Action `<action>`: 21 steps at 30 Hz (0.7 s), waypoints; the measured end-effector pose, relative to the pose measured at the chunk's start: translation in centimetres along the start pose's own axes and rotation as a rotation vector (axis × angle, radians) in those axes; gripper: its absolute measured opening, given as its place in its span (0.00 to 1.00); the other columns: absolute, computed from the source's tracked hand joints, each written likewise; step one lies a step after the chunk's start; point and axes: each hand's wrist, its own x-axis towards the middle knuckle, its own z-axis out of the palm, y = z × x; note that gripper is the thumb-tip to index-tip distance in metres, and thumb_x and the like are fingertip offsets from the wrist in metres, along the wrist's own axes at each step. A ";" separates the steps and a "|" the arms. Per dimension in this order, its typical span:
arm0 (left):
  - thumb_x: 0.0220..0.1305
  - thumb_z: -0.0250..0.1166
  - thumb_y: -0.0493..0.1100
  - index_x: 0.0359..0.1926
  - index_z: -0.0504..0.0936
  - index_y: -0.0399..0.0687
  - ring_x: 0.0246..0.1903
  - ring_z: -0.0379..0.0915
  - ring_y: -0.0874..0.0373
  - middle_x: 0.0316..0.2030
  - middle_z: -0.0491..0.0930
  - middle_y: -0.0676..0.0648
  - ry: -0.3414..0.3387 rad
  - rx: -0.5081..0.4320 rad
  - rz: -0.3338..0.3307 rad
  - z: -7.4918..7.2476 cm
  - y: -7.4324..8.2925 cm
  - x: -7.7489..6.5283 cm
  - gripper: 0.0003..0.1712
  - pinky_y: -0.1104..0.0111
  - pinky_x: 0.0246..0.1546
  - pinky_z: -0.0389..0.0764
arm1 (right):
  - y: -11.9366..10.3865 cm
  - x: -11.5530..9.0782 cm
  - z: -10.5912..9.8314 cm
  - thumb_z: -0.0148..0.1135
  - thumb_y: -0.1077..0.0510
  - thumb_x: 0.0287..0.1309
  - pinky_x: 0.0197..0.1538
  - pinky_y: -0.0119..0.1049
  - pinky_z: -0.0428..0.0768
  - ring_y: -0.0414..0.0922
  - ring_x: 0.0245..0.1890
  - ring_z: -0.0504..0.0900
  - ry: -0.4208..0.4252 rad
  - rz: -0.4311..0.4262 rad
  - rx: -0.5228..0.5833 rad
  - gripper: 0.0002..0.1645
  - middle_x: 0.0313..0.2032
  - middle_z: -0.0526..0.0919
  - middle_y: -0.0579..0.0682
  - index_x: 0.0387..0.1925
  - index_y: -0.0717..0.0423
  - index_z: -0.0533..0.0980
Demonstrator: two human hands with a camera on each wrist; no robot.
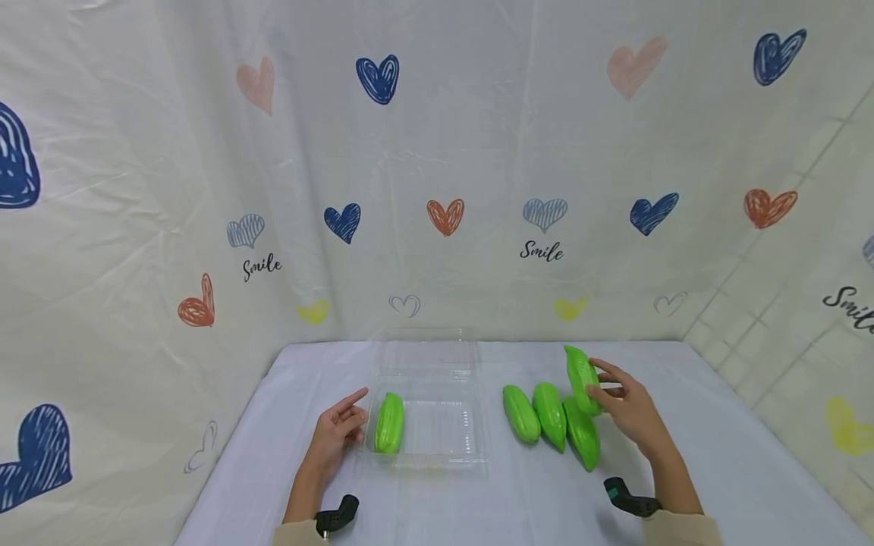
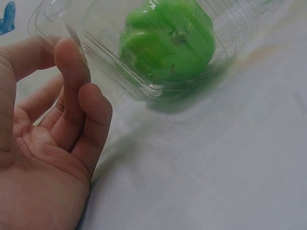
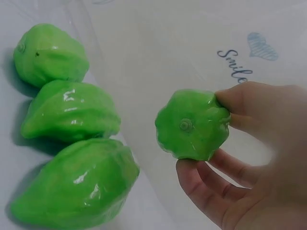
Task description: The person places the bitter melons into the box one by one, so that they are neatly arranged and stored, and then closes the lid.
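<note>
My right hand (image 1: 631, 409) holds a glossy green ribbed gourd (image 1: 580, 375) between thumb and fingertips, raised over the table; its stem end (image 3: 185, 125) faces the right wrist camera. Three more such gourds lie side by side just left of that hand: a left one (image 1: 521, 414), a middle one (image 1: 549, 415) and a right one (image 1: 583, 436). My left hand (image 1: 334, 431) is at the left side of a clear plastic clamshell box (image 1: 478, 425), fingers loosely bent and fingertips (image 2: 72, 55) right at its wall. One gourd (image 1: 389, 423) lies lengthwise inside, along the left wall.
The box's clear lid (image 1: 426, 350) is folded back, away from me. A white cloth covers the table (image 1: 437, 516). Behind it hangs a pale curtain (image 1: 478, 152) printed with hearts and the word Smile. Each wrist wears a black device, one left (image 1: 337, 516), one right (image 1: 631, 499).
</note>
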 end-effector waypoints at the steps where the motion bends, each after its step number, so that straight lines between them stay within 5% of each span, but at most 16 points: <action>1: 0.69 0.64 0.33 0.71 0.73 0.43 0.19 0.71 0.62 0.31 0.79 0.53 0.000 0.001 0.002 0.0 0.0 0.0 0.30 0.72 0.25 0.75 | -0.1 0.0 0.1 0.58 0.44 0.73 0.45 0.42 0.80 0.64 0.59 0.77 0.000 -0.007 0.004 0.38 0.65 0.70 0.69 0.78 0.50 0.61; 21: 0.68 0.66 0.35 0.71 0.73 0.43 0.19 0.71 0.62 0.31 0.79 0.53 0.011 0.023 0.010 0.1 -0.1 -0.1 0.31 0.72 0.24 0.76 | -3.2 -0.1 2.7 0.59 0.46 0.73 0.49 0.46 0.80 0.63 0.60 0.76 -0.035 -0.113 0.063 0.35 0.65 0.72 0.64 0.76 0.45 0.63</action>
